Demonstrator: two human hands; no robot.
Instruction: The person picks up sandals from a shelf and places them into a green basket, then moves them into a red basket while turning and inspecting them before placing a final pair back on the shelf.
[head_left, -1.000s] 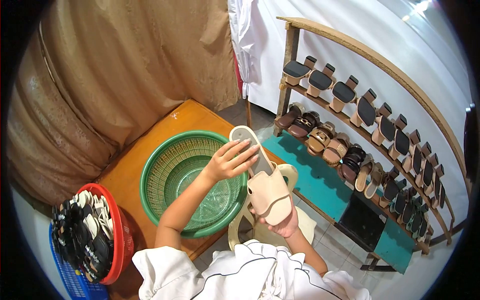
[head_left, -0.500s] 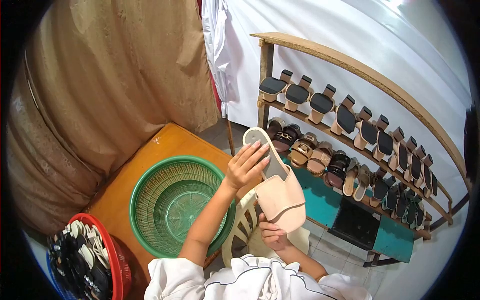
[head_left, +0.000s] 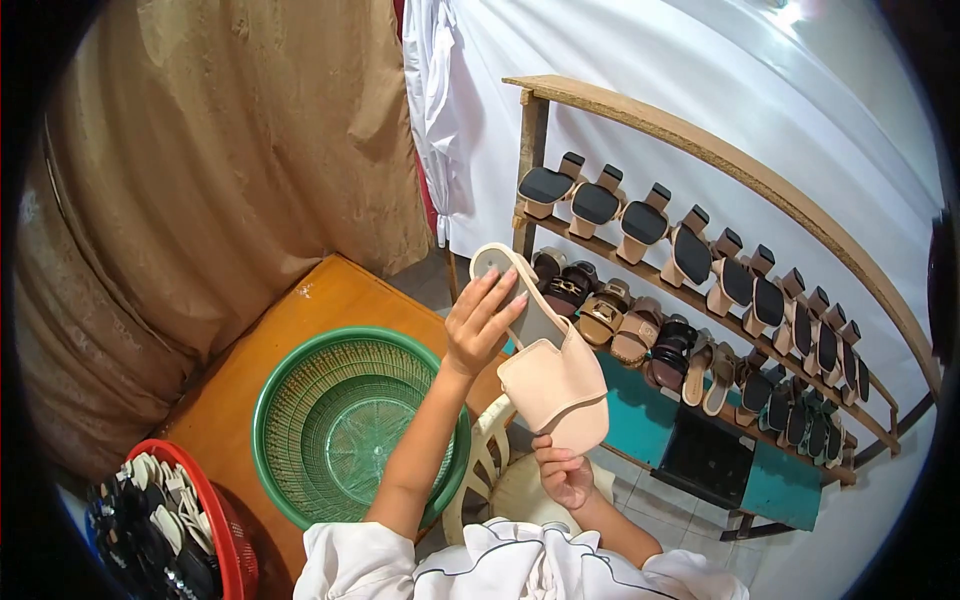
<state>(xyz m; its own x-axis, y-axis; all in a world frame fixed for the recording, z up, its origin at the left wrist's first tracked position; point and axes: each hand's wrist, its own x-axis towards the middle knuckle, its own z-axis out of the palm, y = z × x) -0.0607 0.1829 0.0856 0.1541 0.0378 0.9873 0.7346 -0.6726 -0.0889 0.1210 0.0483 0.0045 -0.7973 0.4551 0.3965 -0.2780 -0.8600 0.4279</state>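
"Where's the sandal?"
"Centre of the frame, right of the green basket on the desk."
"And the grip?"
"The right hand has its fingers closed on the toe edge. The left hand lays its fingers, nearly straight and slightly parted, by the heel; I can't tell whether they clasp it."

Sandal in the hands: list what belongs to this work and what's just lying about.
In use:
beige sandal
left hand, on its insole
right hand, at its toe

Likely just lying about:
green basket
red basket of footwear
racked footwear
chair
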